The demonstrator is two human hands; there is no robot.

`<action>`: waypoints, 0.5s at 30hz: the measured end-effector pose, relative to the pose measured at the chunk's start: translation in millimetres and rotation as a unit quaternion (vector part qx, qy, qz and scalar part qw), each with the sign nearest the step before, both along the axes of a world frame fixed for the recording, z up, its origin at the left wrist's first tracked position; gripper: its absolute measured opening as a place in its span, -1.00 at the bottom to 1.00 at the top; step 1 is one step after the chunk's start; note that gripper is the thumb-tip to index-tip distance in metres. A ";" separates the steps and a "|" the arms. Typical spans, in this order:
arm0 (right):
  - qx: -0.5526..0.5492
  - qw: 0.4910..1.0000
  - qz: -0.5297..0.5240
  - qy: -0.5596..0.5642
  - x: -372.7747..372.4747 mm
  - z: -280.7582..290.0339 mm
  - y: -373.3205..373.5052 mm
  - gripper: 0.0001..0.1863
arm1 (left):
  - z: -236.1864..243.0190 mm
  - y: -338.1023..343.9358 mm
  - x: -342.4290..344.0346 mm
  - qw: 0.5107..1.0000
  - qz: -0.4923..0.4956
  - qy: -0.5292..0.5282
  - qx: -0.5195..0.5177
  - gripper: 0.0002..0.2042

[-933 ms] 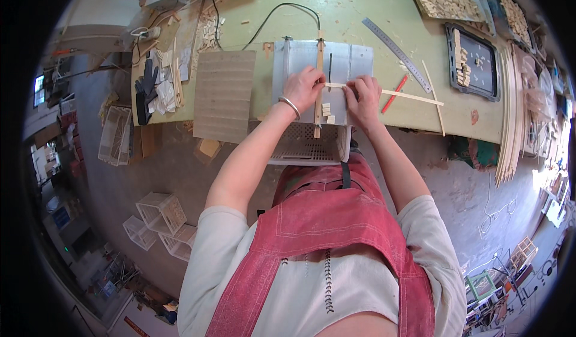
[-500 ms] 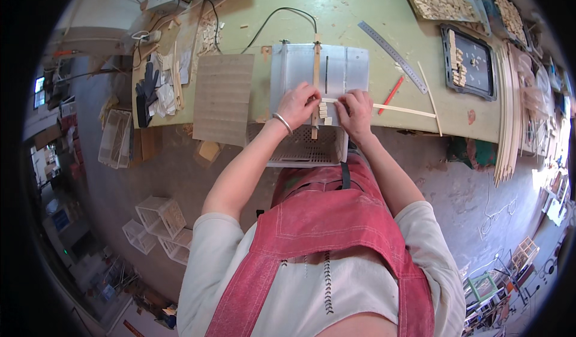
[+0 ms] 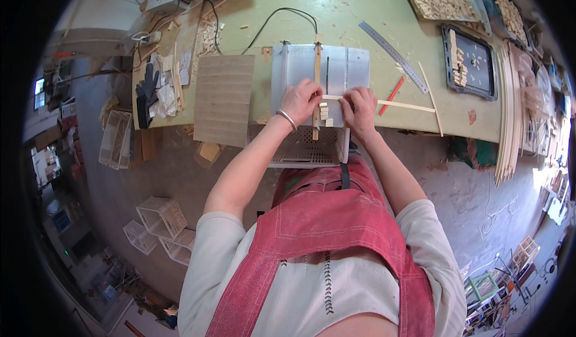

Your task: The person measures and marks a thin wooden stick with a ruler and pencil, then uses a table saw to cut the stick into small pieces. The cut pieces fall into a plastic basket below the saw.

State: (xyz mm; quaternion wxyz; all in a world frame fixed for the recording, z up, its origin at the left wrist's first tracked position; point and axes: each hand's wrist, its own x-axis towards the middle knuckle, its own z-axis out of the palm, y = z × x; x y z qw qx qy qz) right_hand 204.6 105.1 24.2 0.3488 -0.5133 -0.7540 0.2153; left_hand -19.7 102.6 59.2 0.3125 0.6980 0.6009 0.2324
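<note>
A long thin wooden strip (image 3: 403, 105) lies crosswise over a small silver saw table (image 3: 299, 67), with its far end sticking out to the right. My left hand (image 3: 301, 104) closes on the strip's left end, beside an upright wooden fence bar (image 3: 317, 67). Farther right, my right hand (image 3: 359, 110) pinches the same strip with bent fingers. A dark narrow slot (image 3: 327, 76) runs in the metal just beyond the strip, between my hands. Several short cut wooden pieces (image 3: 324, 114) lie in a row on the near side, right of the fence bar.
A steel ruler (image 3: 393, 56) and a red pen (image 3: 392, 96) lie to the right, near a black tray (image 3: 470, 64) of wood pieces. Cardboard (image 3: 224, 97) and a dark glove (image 3: 147, 91) are on the left. A plastic basket (image 3: 306, 148) sits below the saw table.
The strip's right part has shifted slightly away from me, and my right hand has moved a little with it. My left hand stays almost in place.
</note>
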 end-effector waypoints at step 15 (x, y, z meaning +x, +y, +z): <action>0.013 1.000 -0.010 -0.003 -3.4 -4.5 26.2 -0.85 | -7.0 27.7 -6.1 0.999 -0.016 0.023 0.025 -0.92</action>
